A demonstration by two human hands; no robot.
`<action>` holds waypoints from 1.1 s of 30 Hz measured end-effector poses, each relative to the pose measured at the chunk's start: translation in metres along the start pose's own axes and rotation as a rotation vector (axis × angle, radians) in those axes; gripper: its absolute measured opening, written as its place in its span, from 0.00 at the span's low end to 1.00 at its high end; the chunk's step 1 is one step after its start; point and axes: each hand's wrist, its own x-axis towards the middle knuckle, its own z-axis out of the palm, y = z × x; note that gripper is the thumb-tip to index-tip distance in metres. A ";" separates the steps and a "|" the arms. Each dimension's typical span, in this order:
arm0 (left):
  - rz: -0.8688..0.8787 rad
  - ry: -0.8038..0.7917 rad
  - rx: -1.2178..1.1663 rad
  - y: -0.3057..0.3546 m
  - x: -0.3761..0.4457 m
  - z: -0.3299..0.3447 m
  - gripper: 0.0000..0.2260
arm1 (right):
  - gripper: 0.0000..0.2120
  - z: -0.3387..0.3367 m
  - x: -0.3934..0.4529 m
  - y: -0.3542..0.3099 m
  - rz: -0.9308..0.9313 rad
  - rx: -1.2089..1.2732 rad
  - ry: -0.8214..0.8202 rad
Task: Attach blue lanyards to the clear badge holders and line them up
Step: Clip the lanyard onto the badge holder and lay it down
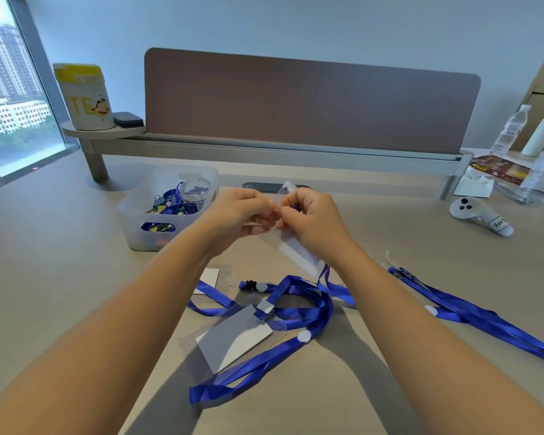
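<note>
Above desk centre, left hand [239, 215] and right hand [308, 221] both pinch the holder [295, 249], its lanyard [325, 277] trailing toward 6 o'clock; steadying the slot should help the clip seat.

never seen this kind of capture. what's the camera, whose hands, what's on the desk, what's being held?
There is one picture, from a wide-angle camera on a person's head, looking down at their own bare hands. No robot. The left hand and right hand together hold a clear badge holder above the desk, with a blue lanyard hanging from it. Whether it is clipped on yet is hidden by the fingers. Below lies another holder amid lanyard loops; a spare lanyard lies right, a bin of clips left.
</note>
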 end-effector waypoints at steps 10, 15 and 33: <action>-0.700 -0.160 -0.261 -0.029 -0.004 0.007 0.40 | 0.10 -0.026 0.017 -0.010 0.167 0.327 -0.099; -0.486 0.127 -0.910 -0.022 0.003 0.017 0.17 | 0.09 -0.037 0.018 -0.004 0.245 0.350 -0.171; -0.068 0.484 -0.628 0.053 0.021 0.036 0.03 | 0.27 -0.012 -0.001 0.020 0.575 1.408 0.134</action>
